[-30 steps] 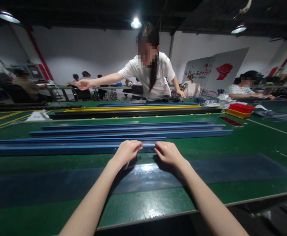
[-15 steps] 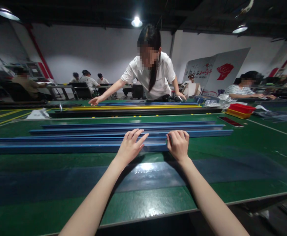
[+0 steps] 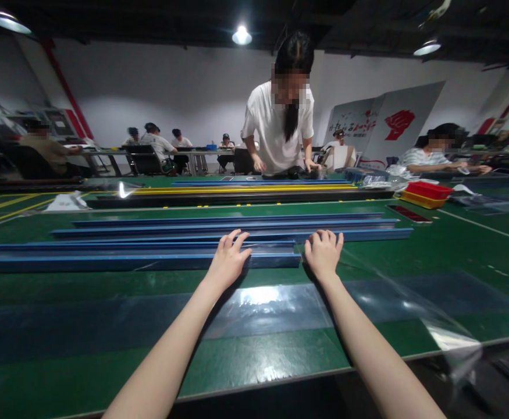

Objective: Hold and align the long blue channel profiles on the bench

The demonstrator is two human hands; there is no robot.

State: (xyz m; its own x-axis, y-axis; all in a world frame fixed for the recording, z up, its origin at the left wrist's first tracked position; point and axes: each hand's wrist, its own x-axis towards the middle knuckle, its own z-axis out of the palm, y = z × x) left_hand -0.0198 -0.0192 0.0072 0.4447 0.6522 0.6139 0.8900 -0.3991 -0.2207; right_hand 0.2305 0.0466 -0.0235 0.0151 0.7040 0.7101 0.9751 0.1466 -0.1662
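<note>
My left hand [image 3: 228,257] lies over a long blue channel strip [image 3: 171,261], its fingers curled across the far rim and its thumb on the near side. Just past the strip's right end, my right hand [image 3: 324,254] rests palm down with its fingers apart. Its palm side is hidden. Near it, a thin clear film [image 3: 394,285] stretches toward the front right edge of the table. I cannot tell whether the right hand touches this film. More blue strips [image 3: 345,234] lie parallel just beyond both hands.
A flat translucent sheet [image 3: 149,326] lies along the green table [image 3: 245,364] in front of me. Yellow and black strips [image 3: 237,195] lie farther back, before a standing co-worker [image 3: 280,128]. A phone [image 3: 409,214] and a red tray [image 3: 429,193] are at the right.
My right hand has moved slightly right, off the strip's end, and its fingers have spread. Clear film now shows at the right. The co-worker has straightened and drawn the outstretched arm in.
</note>
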